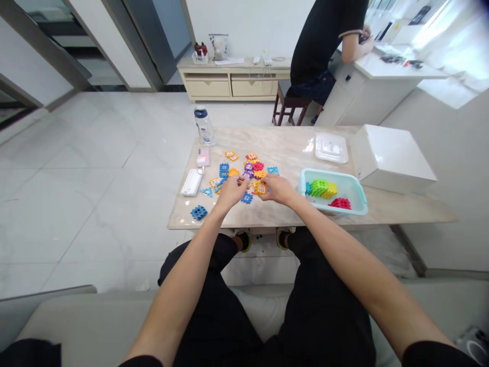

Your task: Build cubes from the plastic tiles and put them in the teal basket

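My right hand is closed on orange interlocking tiles with a window pattern, held at its fingertips over the table. Close beside it, my left hand has its fingers pinched together at a purple tile; whether that tile is in its grip is unclear. Around both hands lies a loose pile of notched plastic tiles, among them a red tile and a dark blue tile. Blue tiles lie beyond my left hand, and a blue stack sits near the front left edge.
Right of my hands, a light-blue bin holds green, yellow and red tiles. Behind it are a clear lid and a white box. A water bottle and a white case stand left. A person sits at another counter.
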A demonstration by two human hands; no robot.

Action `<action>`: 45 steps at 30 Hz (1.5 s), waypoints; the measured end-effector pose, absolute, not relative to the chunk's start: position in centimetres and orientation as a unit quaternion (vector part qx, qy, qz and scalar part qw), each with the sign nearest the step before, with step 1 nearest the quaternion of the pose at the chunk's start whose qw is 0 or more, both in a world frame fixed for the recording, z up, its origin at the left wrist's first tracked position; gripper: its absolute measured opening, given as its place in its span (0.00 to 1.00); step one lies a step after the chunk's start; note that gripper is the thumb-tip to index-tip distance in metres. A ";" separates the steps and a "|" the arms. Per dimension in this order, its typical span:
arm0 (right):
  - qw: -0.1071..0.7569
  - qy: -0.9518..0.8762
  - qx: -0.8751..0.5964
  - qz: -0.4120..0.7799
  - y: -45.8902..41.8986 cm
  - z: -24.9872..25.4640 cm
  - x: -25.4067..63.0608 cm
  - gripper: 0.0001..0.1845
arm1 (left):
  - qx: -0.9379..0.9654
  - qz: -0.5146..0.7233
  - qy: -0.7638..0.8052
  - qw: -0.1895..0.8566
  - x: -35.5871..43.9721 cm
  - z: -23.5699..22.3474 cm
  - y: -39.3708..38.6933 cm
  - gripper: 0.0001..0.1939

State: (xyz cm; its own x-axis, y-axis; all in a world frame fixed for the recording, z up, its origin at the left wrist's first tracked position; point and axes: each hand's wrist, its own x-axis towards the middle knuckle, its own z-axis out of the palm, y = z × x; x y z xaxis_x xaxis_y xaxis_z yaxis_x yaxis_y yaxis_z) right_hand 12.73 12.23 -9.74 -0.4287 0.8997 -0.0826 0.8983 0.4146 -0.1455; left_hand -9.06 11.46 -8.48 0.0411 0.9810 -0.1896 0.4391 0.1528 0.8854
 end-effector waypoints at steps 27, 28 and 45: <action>0.351 -0.831 -0.395 0.176 11.3 -7.8 15.8 0.28 | 0.353 0.391 0.386 0.758 -7.3 -8.1 10.7 0.18; 0.345 -0.832 -0.397 0.177 11.3 -7.8 15.9 0.28 | 0.358 0.391 0.387 0.754 -7.3 -7.9 10.6 0.18; 0.354 -0.837 -0.371 0.188 11.2 -8.5 15.1 0.31 | 0.392 0.358 0.383 0.756 -7.8 -7.8 10.6 0.27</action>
State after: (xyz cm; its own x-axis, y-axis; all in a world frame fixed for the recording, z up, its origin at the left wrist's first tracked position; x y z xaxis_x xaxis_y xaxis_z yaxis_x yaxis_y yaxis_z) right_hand 15.08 11.19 -8.54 -0.4734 0.7549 0.4539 0.4885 0.6538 -0.5778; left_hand -7.76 10.58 -7.85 0.4503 0.8414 -0.2987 -0.2413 0.4368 0.8666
